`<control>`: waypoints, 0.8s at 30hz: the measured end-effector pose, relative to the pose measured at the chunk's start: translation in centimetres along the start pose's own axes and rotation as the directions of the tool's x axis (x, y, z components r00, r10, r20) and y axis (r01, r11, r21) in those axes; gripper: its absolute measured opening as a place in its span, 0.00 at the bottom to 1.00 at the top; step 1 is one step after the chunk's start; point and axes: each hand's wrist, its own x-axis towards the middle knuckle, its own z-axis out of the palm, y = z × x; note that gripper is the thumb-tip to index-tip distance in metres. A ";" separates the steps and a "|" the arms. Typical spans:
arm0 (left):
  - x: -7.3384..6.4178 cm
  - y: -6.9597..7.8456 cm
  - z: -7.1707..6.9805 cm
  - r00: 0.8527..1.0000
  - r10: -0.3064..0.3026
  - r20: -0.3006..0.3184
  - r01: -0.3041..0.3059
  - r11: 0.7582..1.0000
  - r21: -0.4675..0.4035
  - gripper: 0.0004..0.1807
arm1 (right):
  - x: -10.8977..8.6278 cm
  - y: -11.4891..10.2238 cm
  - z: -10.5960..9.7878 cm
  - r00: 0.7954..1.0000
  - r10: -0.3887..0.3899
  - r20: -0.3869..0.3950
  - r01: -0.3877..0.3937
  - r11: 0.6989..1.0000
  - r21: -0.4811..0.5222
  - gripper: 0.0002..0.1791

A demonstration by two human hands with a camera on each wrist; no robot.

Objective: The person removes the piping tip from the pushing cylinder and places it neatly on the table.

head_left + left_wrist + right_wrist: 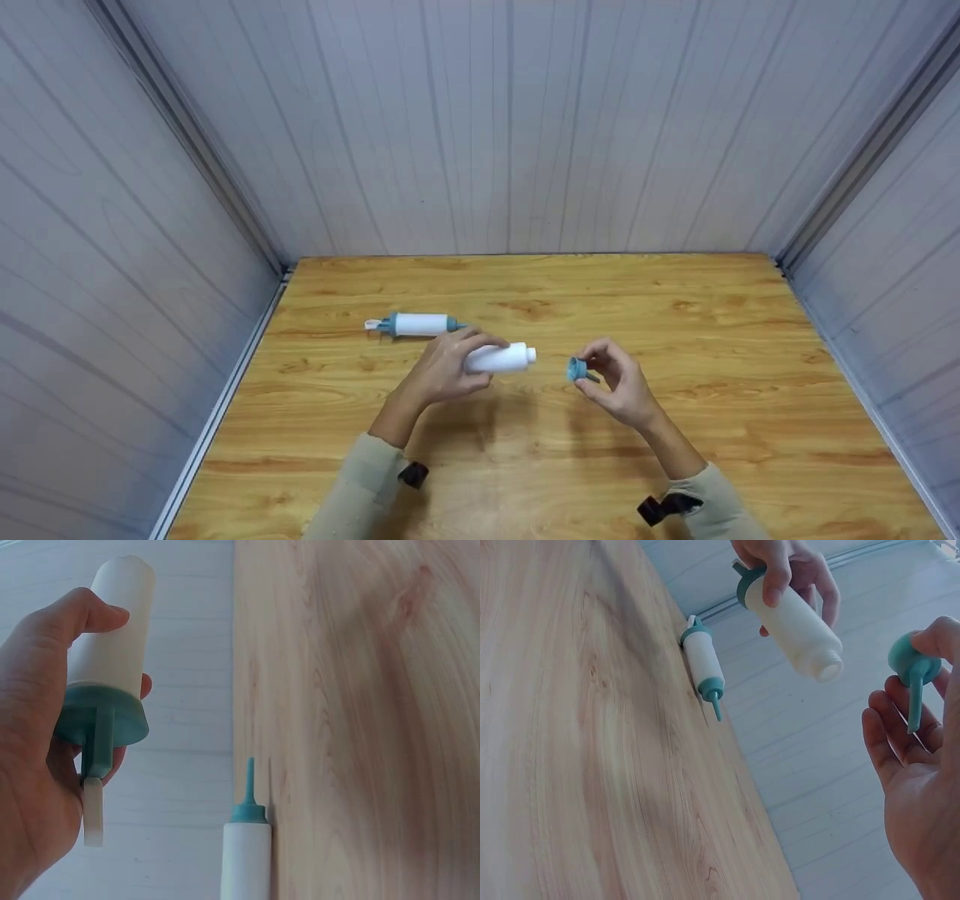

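My left hand [446, 367] grips a white syringe-like bottle [508, 358] round its body, tilted with its bare, narrower neck toward the right hand. In the left wrist view a teal collar [105, 712] with a pull handle [93, 810] shows at the bottle's other end. My right hand [621, 386] pinches a teal nozzle cap [576, 369] between thumb and fingers. The cap's hollow side faces the bottle neck, with a gap between them. In the right wrist view the cap's thin spout [915, 705] points down past the fingers.
A second white bottle [421, 324], with teal ends and its nozzle on, lies on the wood-grain table [675, 315] beyond the left hand. Pale panel walls [480, 150] stand at the back and both sides. Both wrists carry small black devices [413, 475].
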 end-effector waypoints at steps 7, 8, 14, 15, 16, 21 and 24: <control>-0.4 -0.7 0.2 0.999 -0.038 -0.017 0.038 0.999 -0.021 0.24 | 0.0 -0.1 -0.1 0.999 0.051 0.000 -0.051 0.999 -0.008 0.16; -0.4 -0.8 0.2 0.999 -0.043 -0.019 0.043 0.999 -0.022 0.24 | 0.0 -0.1 0.0 0.998 0.058 -0.001 -0.058 0.998 -0.009 0.16; -0.9 -1.2 0.5 0.997 -0.080 -0.017 0.080 0.996 -0.034 0.24 | 0.0 -0.1 0.2 0.998 0.058 -0.001 -0.058 0.998 -0.009 0.17; -1.0 -1.2 0.6 0.996 -0.087 -0.018 0.086 0.996 -0.037 0.24 | 0.0 -0.1 0.2 0.999 0.055 0.001 -0.055 0.998 -0.008 0.17; -1.1 -1.3 0.6 0.995 -0.096 -0.015 0.096 0.995 -0.040 0.25 | 0.0 -0.1 0.2 0.999 0.053 0.001 -0.053 0.999 -0.006 0.17; -1.5 -1.6 0.8 0.988 -0.152 0.003 0.151 0.987 -0.055 0.25 | 0.0 -0.1 0.4 0.999 0.033 0.002 -0.033 0.999 -0.004 0.16; -1.6 -1.7 0.9 0.984 -0.180 0.018 0.180 0.982 -0.059 0.26 | -0.1 -0.1 0.5 1.000 0.024 -0.005 -0.025 1.000 -0.006 0.17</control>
